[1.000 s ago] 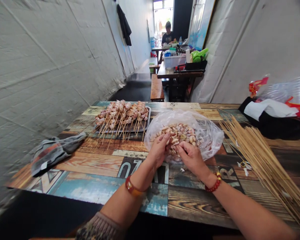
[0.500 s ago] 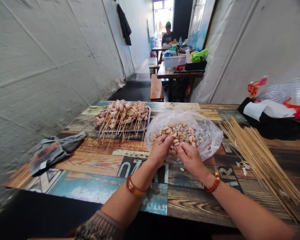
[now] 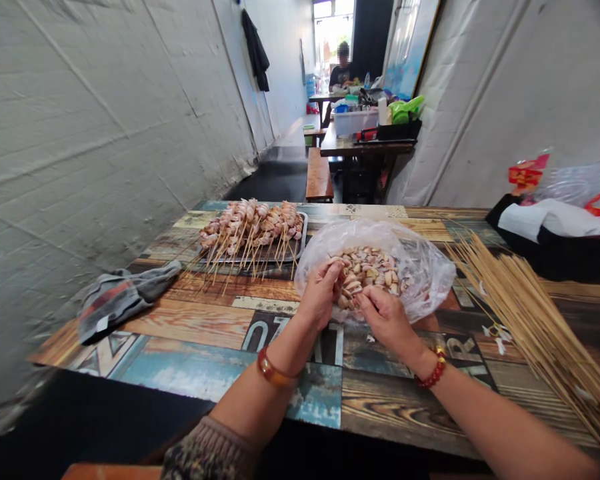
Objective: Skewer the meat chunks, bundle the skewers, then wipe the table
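Over a clear plastic bag of garlic cloves, my left hand is closed, thumb against fingers. Whatever it pinches is hidden. My right hand is close beside it at the bag's near edge, thumb and index finger pressed together on something too small to make out. Behind and to the left, a metal tray bears a heap of loaded skewers, their pinkish-white pieces resembling garlic cloves. Bare wooden skewers lie in a loose bundle to the right of the bag.
A grey cloth lies at the table's left. Black and white cloth and plastic packaging sit at the back right. White scraps are beside the bare skewers. Beyond are a bench, a second table, and a seated person.
My left fingers have lifted slightly and curled more, a little apart from the right hand. The right hand keeps its pinch. The whole view has shifted slightly.
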A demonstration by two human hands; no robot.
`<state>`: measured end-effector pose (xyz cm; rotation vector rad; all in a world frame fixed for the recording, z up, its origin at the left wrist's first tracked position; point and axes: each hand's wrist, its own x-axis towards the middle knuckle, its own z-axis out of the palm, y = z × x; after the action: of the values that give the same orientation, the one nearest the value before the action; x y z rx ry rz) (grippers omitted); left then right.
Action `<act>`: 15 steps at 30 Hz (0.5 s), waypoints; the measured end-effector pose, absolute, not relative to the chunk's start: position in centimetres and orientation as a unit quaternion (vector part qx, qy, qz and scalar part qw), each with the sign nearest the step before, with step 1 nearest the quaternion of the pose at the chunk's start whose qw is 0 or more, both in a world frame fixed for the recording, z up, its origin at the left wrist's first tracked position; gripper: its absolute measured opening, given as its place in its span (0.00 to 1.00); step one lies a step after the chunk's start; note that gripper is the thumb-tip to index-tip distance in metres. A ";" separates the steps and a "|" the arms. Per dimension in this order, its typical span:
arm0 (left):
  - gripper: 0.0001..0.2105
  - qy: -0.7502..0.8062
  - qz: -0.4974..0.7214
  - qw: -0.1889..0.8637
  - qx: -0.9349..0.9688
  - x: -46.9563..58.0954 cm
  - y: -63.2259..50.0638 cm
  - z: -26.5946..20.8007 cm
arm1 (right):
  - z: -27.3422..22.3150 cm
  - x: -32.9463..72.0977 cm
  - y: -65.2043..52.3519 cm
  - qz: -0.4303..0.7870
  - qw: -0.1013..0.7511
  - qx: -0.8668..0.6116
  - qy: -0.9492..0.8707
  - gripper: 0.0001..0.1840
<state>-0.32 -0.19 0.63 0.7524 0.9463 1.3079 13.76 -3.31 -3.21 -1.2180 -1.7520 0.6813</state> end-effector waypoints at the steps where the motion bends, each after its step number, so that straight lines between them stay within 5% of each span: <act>1: 0.21 0.414 0.570 0.628 0.329 -0.2 -0.2 0.6 | -3.2 13.8 -3.3 0.274 0.438 -0.492 -0.701 0.16; 15: 0.19 0.429 0.574 0.617 0.325 0.2 -0.6 0.5 | -3.1 13.5 -3.7 0.259 0.445 -0.502 -0.695 0.17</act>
<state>0.22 -0.59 0.49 0.7479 0.9875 1.3215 13.51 -3.66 -3.06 -1.2435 -1.7216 0.6430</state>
